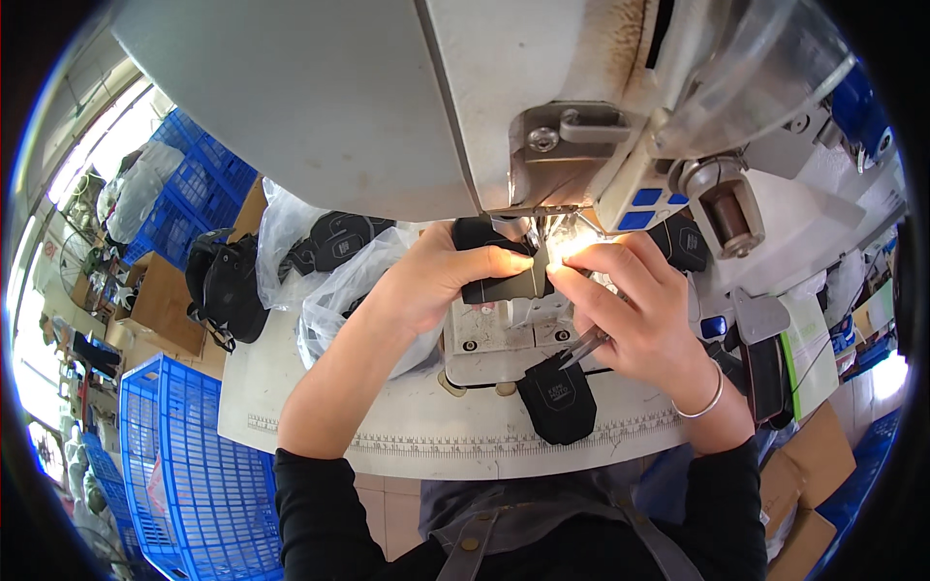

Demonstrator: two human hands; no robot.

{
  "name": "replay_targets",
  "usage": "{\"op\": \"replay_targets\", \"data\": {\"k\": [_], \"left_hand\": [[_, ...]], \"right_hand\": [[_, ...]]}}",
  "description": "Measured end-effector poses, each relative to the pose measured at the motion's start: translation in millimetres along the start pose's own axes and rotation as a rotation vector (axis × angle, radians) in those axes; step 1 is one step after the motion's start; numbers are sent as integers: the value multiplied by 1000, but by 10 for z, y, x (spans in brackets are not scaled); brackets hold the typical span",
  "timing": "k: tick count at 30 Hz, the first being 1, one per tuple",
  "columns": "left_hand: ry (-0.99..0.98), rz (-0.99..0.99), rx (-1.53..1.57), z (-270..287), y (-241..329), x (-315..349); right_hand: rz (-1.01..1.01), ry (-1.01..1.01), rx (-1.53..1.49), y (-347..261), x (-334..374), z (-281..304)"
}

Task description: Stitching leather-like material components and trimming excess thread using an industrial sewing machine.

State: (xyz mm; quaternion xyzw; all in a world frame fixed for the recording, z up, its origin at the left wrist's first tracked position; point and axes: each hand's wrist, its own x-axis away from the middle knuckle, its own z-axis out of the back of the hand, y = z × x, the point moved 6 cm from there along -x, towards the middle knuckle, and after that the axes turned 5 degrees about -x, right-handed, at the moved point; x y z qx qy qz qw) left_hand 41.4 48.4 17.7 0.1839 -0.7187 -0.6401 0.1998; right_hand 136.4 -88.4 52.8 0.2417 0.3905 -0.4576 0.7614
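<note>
A black fabric piece (504,289) lies under the needle area of a sewing machine (320,97). My left hand (426,281) is closed on it, thumb pressed on top near the lit presser foot (542,232). My right hand (635,300) is closed too, its thumb and index finger brought close to the foot at the fabric's right edge. A pointed metal tool (584,347), tweezers or thread snips, sticks out from under that hand's curled fingers. Below it, a black rounded fabric piece (559,399) with pale print lies at the front of the machine bed.
Clear plastic bags (325,315) with black pieces lie left of the machine. A ruler strip (465,447) runs along the white table's front edge. A blue crate (199,474) stands at lower left. Right of the machine are a thread spool (725,215) and a dark phone-like slab (765,380).
</note>
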Motion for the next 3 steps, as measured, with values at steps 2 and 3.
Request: {"op": "replay_targets", "data": {"k": [2,3], "left_hand": [[-43,-2,6,4,3,-11],[-56,7,12,4,5,-12]], "right_hand": [[2,1,-4,-1,1,-1],[-22,-10,-11,2,-3,-1]]}}
